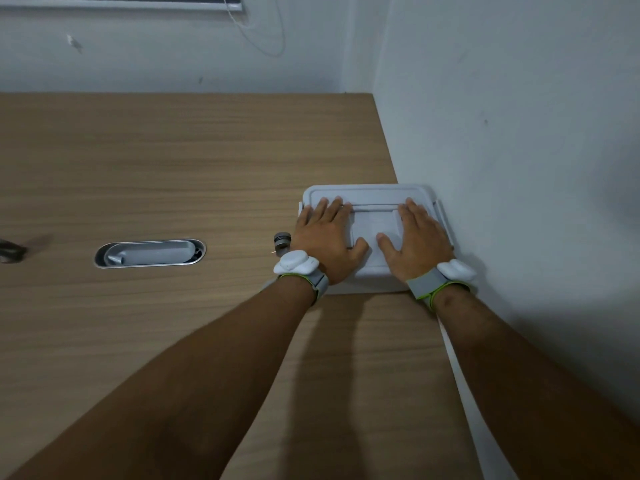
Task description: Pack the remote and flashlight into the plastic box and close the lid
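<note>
A white plastic box (pixel 372 195) stands on the wooden table against the right wall, its lid lying flat on top. My left hand (pixel 325 239) rests palm down on the left half of the lid, fingers spread. My right hand (pixel 415 242) lies the same way on the right half. Neither hand holds anything. A small dark grey cylinder (pixel 282 240), possibly the flashlight, sits on the table just left of the box, partly hidden by my left wrist band. No remote is visible; the inside of the box is hidden by the lid.
The wooden table (pixel 173 150) runs to the back wall and meets a white wall (pixel 519 168) on the right. An oval metal cable port (pixel 150 253) is set into the table at the left. A dark object (pixel 10 251) shows at the left edge.
</note>
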### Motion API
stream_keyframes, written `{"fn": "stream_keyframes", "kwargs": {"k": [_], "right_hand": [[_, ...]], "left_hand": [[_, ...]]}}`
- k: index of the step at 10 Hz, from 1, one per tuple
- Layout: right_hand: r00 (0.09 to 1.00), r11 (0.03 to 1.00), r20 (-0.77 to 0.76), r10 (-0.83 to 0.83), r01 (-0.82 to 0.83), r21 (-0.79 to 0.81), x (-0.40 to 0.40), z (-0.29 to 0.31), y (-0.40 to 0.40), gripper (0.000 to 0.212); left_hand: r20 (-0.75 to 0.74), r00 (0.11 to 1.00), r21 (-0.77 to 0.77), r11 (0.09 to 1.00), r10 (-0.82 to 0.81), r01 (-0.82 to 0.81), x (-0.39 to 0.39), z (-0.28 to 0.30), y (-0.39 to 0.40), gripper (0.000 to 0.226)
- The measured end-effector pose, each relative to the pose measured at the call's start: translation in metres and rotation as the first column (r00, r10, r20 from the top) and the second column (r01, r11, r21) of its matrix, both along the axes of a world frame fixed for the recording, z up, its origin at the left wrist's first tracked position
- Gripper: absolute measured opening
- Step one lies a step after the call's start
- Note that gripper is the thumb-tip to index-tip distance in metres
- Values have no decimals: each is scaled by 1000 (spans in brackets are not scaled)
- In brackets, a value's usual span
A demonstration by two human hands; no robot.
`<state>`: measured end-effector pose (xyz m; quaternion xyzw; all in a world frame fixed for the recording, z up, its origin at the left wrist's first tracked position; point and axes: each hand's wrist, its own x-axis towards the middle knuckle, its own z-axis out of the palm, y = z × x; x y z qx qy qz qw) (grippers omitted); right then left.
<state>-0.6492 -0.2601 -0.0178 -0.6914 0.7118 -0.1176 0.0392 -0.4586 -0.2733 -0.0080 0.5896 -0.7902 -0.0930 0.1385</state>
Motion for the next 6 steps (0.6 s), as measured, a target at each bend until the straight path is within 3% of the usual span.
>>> {"fn": "stream_keyframes", "kwargs": {"k": [2, 3, 5, 6], "right_hand": [[1000, 1000, 3, -9, 9, 28, -6, 2, 0, 81], [995, 999, 97, -18, 14, 35, -4, 8, 0, 80], [876, 996, 482, 23, 19, -82, 8, 37, 27, 63], [778, 998, 627, -30, 53, -17, 22, 51, 43, 46]], "left_hand": [[4, 999, 25, 999, -32, 32, -4, -1, -4, 76], [-23, 999, 53, 997, -49, 50, -1, 4, -4, 75], [-279, 960, 53, 998, -29, 45, 33, 30, 9, 61], [-432, 901, 190, 981, 40, 47, 59, 39, 20, 46]]}}
